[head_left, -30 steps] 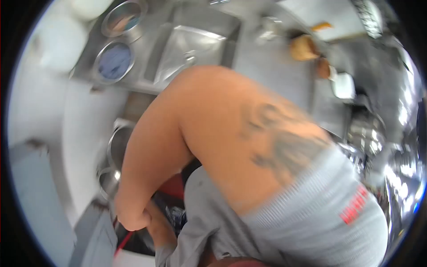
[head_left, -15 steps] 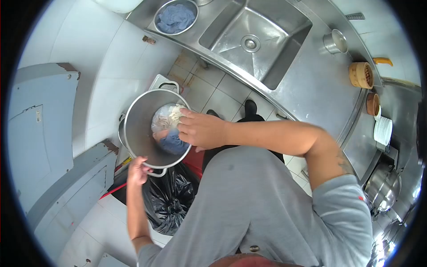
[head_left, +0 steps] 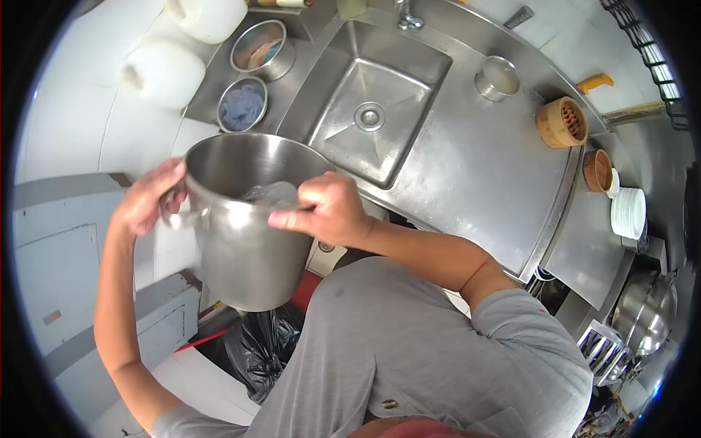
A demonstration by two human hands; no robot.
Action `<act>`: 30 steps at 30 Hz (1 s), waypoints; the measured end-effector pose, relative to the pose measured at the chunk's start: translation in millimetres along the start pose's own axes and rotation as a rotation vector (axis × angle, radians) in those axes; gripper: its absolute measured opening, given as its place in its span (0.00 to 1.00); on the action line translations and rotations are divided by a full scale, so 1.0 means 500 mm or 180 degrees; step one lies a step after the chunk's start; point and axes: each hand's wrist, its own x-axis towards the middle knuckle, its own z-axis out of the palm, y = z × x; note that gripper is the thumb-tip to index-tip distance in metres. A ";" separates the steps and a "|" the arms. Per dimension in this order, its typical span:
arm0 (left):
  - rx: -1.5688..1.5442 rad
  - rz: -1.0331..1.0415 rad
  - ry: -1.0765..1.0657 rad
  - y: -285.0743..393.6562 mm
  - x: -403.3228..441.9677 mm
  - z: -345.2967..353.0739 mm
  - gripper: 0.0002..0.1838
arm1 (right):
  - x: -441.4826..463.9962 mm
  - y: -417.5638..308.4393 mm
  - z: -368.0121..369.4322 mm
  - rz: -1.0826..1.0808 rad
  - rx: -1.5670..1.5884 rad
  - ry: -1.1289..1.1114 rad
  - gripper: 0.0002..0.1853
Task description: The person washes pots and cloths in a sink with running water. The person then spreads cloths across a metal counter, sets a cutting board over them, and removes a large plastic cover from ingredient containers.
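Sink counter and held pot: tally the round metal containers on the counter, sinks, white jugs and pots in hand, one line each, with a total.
Round metal containers: 3
Sink: 1
White jugs: 2
Held pot: 1
Total: 7

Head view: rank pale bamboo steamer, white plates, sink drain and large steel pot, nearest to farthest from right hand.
1. Large steel pot: touching right hand.
2. Sink drain: ahead, slightly right.
3. Pale bamboo steamer: right.
4. White plates: far right.

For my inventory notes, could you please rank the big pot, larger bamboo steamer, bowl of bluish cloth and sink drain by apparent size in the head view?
1. Big pot, nearest the camera
2. Larger bamboo steamer and bowl of bluish cloth: too alike to rank
3. Sink drain
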 end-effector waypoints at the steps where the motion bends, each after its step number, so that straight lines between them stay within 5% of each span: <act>1: 0.0319 -0.0051 -0.0122 0.047 0.031 0.019 0.33 | 0.011 0.000 -0.033 0.0698 0.0301 -0.0047 0.32; 2: 0.0637 -0.0045 -0.0239 0.089 0.064 0.037 0.32 | 0.020 0.000 -0.065 0.1400 0.0610 -0.0091 0.32; 6: 0.1068 -0.0087 -0.0602 0.227 0.168 0.123 0.42 | 0.029 0.061 -0.143 0.1919 0.1151 0.0456 0.32; 7: 0.1146 -0.0089 -0.0181 0.234 0.207 0.136 0.45 | 0.029 0.080 -0.160 0.1991 0.1089 0.0500 0.31; 15: 0.1696 -0.0633 -0.0192 0.343 0.346 0.218 0.38 | -0.002 0.169 -0.173 0.2517 0.2422 0.1306 0.22; 22: 0.1846 -0.0438 -0.0140 0.407 0.281 0.196 0.29 | 0.021 0.148 -0.142 0.2366 0.2620 0.1517 0.23; 27: 0.2041 0.0327 -0.0009 0.408 0.198 0.133 0.43 | 0.063 0.062 -0.109 0.1769 0.2072 0.1585 0.23; 30: 0.1987 0.0908 0.0352 0.387 0.150 0.091 0.49 | 0.072 0.022 -0.127 0.1602 0.0844 0.1195 0.24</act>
